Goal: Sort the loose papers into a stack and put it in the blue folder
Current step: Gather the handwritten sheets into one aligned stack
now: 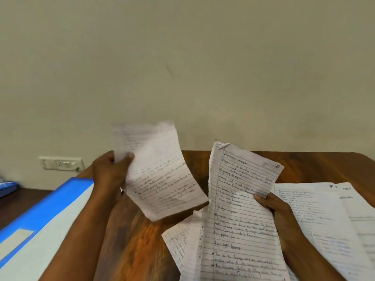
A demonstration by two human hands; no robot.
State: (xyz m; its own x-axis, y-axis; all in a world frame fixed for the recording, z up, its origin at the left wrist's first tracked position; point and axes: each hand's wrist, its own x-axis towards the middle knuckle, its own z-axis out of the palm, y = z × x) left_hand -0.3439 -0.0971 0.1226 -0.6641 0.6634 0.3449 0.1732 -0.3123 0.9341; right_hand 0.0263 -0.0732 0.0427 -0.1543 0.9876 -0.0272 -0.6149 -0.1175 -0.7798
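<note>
Both of our hands are pinching paper: our right hand [278,211] grips a lined handwritten sheet [241,209] by its right edge, thumb on the face, while our left hand [109,173] holds a second, blurred sheet [160,173] by its left edge and lifts it clear of the table [140,240]. We judge the two are held apart and upright so we can read them and decide their order before joining them. Just under the right-hand sheet, another handwritten page [182,242] pokes out at a slant, and to the right of that grip more loose papers [324,220] lie fanned on the wood, not yet gathered. Left of our left forearm lies the blue folder [46,216] (open, we think, with a pale inner face showing), kept within reach to take the stack. Beyond the left hand, a wall socket [61,163] sits low on the wall [182,57].
</note>
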